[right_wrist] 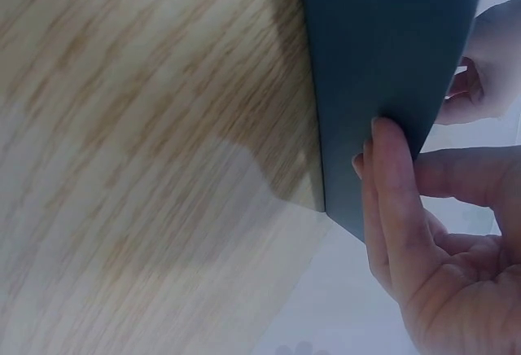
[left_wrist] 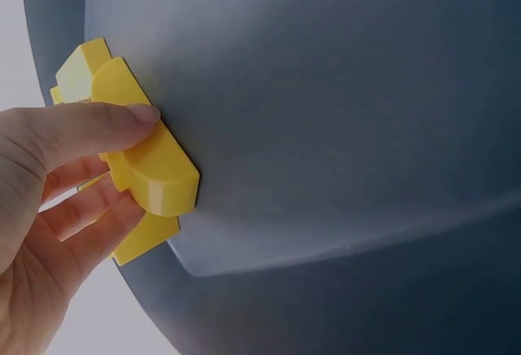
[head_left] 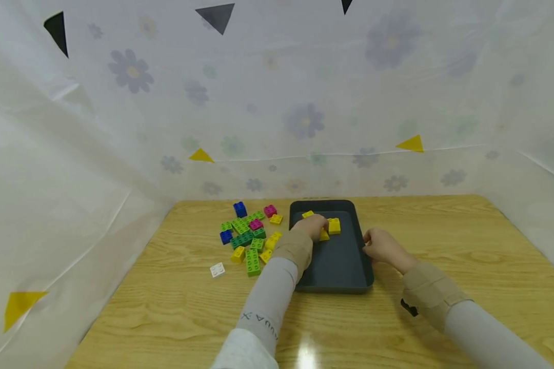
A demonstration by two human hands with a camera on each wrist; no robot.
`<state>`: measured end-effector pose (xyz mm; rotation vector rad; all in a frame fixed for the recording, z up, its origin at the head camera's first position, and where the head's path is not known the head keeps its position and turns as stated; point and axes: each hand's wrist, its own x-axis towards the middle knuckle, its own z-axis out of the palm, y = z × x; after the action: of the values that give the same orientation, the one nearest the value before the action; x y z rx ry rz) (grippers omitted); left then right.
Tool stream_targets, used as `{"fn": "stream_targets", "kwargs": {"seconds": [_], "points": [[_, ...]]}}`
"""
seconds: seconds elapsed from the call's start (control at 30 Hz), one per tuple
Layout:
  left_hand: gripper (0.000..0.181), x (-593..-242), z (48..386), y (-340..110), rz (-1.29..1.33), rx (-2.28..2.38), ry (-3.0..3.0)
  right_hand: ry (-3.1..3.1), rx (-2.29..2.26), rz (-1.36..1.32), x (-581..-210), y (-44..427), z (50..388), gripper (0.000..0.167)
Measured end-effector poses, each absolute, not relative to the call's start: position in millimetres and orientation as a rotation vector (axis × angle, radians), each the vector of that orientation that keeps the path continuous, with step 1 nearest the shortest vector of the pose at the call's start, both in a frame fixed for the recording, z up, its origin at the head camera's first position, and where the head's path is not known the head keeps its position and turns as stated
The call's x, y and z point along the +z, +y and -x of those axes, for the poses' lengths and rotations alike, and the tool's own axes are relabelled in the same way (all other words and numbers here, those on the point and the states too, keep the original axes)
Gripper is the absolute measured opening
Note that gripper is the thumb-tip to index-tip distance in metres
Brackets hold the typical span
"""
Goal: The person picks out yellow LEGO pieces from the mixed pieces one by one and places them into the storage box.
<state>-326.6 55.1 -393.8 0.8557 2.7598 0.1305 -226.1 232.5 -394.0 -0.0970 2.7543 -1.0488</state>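
Observation:
My left hand [head_left: 311,226] reaches into the dark grey tray [head_left: 336,266]. In the left wrist view its thumb and fingers pinch a yellow toy brick with rounded ends [left_wrist: 163,172]. More yellow brick pieces lie against it, partly hidden by the fingers, so I cannot tell whether they are joined. Just right of that hand, a square yellow brick [head_left: 334,226] lies in the tray. My right hand [head_left: 384,246] holds the tray's right side, fingers flat on the outer wall [right_wrist: 383,37] and thumb over the rim.
Left of the tray lie several loose bricks, among them a light green brick [head_left: 253,262], a dark blue brick [head_left: 240,209], a magenta brick [head_left: 270,210] and a yellow brick [head_left: 238,254]. A white brick [head_left: 217,269] sits apart, nearer the front of the wooden table [head_left: 166,307]. A flowered curtain hangs behind.

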Motion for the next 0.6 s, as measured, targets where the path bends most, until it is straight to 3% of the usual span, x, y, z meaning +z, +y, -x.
{"fn": "stream_targets", "kwargs": {"seconds": [0.6], "points": [[0.036, -383, 325, 53, -0.822, 0.148, 2.736, 2.753, -1.054, 0.102, -395, 233, 227, 0.031]]}}
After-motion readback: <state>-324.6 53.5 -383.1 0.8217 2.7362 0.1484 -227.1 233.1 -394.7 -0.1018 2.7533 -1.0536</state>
